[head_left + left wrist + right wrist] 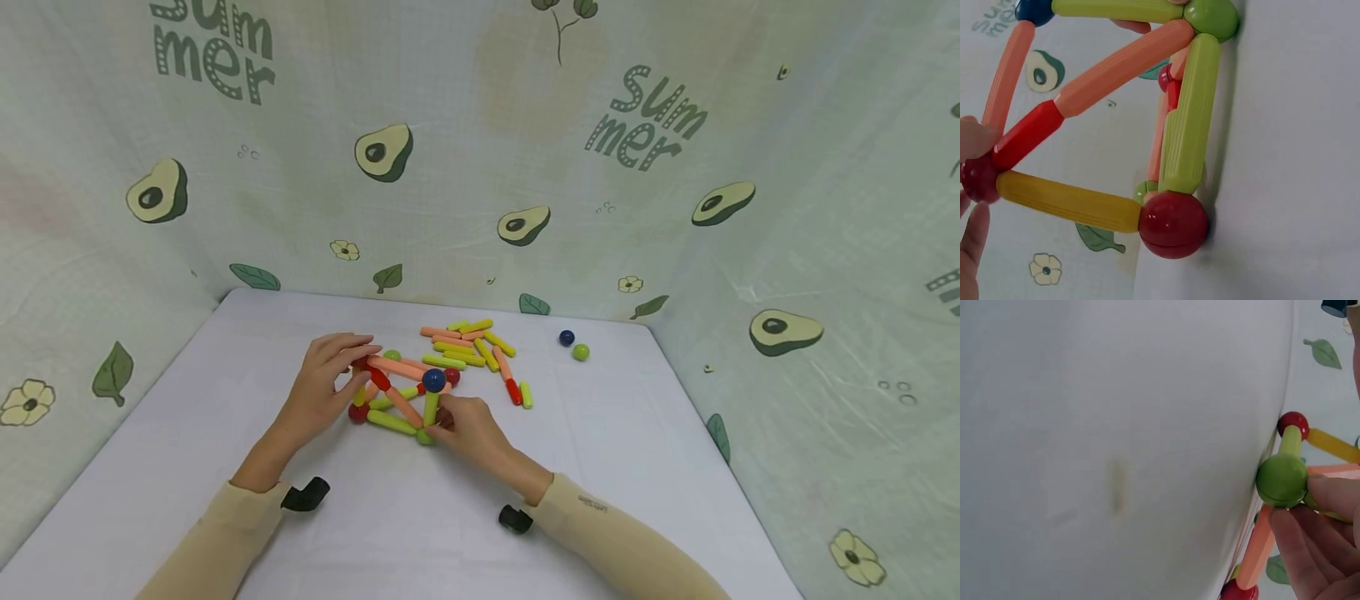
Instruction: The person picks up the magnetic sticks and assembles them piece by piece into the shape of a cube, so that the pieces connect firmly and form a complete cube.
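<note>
A frame of magnetic sticks and balls stands on the table. My left hand (318,387) holds its upper dark red ball (980,178) between thumb and fingers. From that ball a yellow stick (1069,201) runs down to a lower red ball (1174,225), and a red-and-orange diagonal (1125,67) leads to the green ball (1282,481) at the front right corner. My right hand (472,429) pinches low on the upright yellow-green stick (431,408), with fingertips right at that green ball. A dark blue ball (433,380) tops this stick. An orange stick (397,367) links both upper balls.
Behind the frame lies a loose pile of yellow, green and orange sticks (457,348). Right of it are a red-tipped orange stick (507,375) and a short green stick (527,395). Farther right sit a blue ball (566,337) and a green ball (581,352). A printed cloth backs the table.
</note>
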### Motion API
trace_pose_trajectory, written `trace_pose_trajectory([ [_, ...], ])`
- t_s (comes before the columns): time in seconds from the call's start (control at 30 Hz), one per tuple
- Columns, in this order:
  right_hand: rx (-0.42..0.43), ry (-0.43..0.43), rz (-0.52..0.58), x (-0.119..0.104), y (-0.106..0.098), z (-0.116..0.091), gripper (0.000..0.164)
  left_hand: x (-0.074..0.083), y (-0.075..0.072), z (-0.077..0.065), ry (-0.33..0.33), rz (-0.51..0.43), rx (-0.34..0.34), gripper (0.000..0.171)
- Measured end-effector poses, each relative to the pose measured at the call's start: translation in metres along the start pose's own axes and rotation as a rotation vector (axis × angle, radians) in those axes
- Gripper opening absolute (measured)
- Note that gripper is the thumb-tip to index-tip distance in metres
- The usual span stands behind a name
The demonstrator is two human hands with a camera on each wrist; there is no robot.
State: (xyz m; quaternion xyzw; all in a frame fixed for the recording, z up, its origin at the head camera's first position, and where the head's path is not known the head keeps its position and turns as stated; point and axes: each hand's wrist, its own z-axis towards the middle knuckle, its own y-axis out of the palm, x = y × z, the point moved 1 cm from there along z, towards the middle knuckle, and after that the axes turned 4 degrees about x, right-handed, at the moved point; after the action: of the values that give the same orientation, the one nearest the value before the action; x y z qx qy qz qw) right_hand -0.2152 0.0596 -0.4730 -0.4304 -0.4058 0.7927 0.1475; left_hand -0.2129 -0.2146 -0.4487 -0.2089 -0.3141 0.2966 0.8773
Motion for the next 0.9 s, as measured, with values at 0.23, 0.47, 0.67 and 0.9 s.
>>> trace_pose_trajectory([
  [0.23, -0.018, 0.005, -0.013, -0.006, 0.002, 0.003, 0.015, 0.020, 0.010, -0.001, 0.147, 0.074, 0.007, 0.056],
  [0.47, -0.066, -0.036, -0.011, 0.000, -0.004, 0.006, 0.014, 0.029, 0.019, -0.002, 0.212, 0.044, -0.034, 0.054],
  [0.67, -0.134, -0.063, -0.156, 0.022, -0.026, 0.024, 0.040, 0.029, 0.019, -0.001, 0.202, 0.025, -0.043, 0.053],
  [0.9, -0.219, -0.094, -0.260, 0.044, -0.037, 0.049, 0.046, 0.029, 0.020, -0.001, 0.192, 0.011, -0.054, 0.053],
])
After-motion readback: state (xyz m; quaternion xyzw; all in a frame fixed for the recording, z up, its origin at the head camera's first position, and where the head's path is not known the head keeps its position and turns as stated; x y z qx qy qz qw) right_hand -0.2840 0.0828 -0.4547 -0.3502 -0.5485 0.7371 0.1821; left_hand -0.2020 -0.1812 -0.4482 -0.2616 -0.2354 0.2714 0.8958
